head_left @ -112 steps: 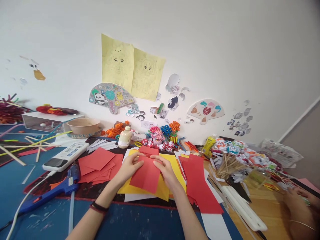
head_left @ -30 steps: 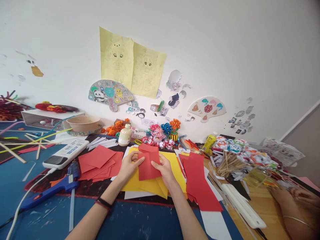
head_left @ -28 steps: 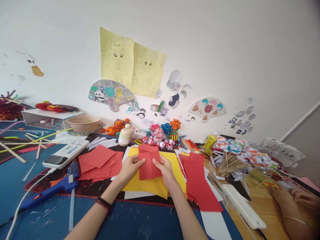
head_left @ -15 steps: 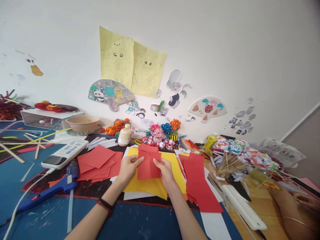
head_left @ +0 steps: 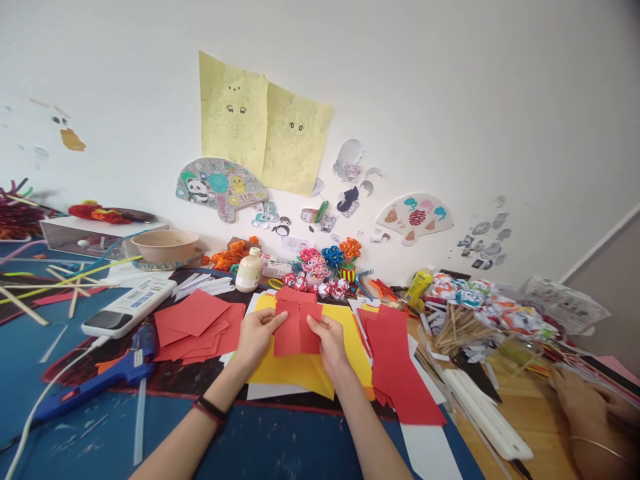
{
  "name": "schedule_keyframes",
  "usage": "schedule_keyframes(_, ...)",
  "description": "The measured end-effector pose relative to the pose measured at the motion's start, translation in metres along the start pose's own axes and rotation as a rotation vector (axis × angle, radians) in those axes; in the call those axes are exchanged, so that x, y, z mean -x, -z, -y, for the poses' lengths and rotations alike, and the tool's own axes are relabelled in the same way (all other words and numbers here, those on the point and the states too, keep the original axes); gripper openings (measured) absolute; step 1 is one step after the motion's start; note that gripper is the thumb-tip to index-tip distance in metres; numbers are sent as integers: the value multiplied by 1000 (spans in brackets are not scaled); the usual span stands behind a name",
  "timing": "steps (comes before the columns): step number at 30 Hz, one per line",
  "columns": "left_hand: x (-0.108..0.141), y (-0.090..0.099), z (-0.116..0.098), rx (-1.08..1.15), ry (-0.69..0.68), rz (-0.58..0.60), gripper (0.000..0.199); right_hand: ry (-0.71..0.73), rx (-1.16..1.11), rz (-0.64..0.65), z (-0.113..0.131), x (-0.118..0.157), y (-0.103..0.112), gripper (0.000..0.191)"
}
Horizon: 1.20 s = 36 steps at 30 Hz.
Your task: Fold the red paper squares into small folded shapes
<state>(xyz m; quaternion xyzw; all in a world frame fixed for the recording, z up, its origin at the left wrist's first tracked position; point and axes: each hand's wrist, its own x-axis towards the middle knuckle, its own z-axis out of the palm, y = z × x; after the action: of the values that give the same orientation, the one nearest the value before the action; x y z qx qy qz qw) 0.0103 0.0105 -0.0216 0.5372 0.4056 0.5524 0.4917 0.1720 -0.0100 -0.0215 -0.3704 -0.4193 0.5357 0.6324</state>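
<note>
Between my two hands is a piece of red paper with a line down its middle, split at the top. My left hand pinches its left edge, thumb on the front. The right edge is gripped by my right hand in the same way. Under it lie yellow paper sheets on white ones, with more red paper just behind. To the left is a loose pile of red paper squares. Long red paper sheets lie to the right.
A blue glue gun and a white power strip with its cable lie at left. Behind stand a glue bottle and small craft flowers. At far right, another person's hand rests near a white bar-shaped tool.
My hands keep the same hold, and the red paper tilts very slightly. The other person's hand at far right has shifted a little.
</note>
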Motion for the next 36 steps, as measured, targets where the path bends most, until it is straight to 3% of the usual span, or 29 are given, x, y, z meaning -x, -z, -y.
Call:
schedule_keyframes(12, -1, 2, -1, 4, 33, 15, 37, 13, -8, -35, -5, -4, 5, 37)
schedule_keyframes(17, -3, 6, -1, -71, -20, -73, 37, 46, 5, -77, -5, -5, 9, 36)
schedule_keyframes(21, -4, 4, -1, 0, -19, 2, 36, 27, -2, 42, 3, -2, 4, 41)
schedule_keyframes(26, -4, 5, -6, 64, -55, -15, 36, -39, 90, 208, 11, 4, 1, 43)
schedule_keyframes(32, -1, 2, -10, 182, 68, 184, 52, 18, 151, 117, 12, 3, 7, 43)
schedule_keyframes(36, 0, 1, -12, 195, 58, 115, 53, -33, 203, 163, 12, 2, 7, 45)
